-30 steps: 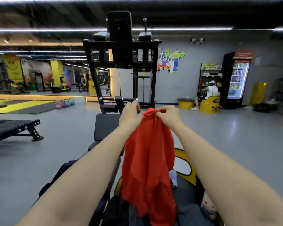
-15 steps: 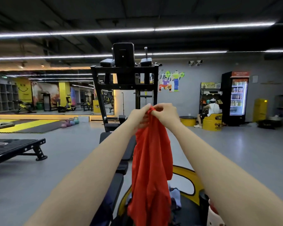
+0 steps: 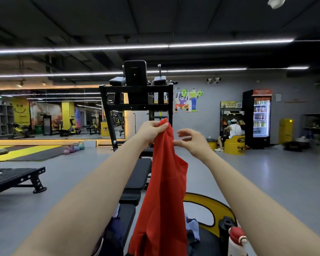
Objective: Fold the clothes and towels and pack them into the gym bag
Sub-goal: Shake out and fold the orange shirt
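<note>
A red garment (image 3: 163, 191) hangs full length in front of me at arm's height. My left hand (image 3: 151, 132) grips its top edge. My right hand (image 3: 192, 143) is just right of that edge, fingers spread and loosely curved, holding nothing; its fingertips are close to the fabric. Below the garment lies a black padded bench (image 3: 139, 174). A yellow-rimmed black container (image 3: 211, 206) sits at the lower right with pale blue clothes (image 3: 192, 226) in it. Dark blue cloth (image 3: 115, 230) lies on the bench's near end.
A bottle with a red and white cap (image 3: 236, 237) stands by my right forearm. A black gym rack (image 3: 137, 100) rises behind the bench. A low black bench (image 3: 13, 178) is at the left. A person (image 3: 231, 130) sits far right near a drinks fridge (image 3: 260, 117).
My right hand has let go of the garment's top and moved right, fingers opening. My left hand keeps its grip. The view has tilted upward.
</note>
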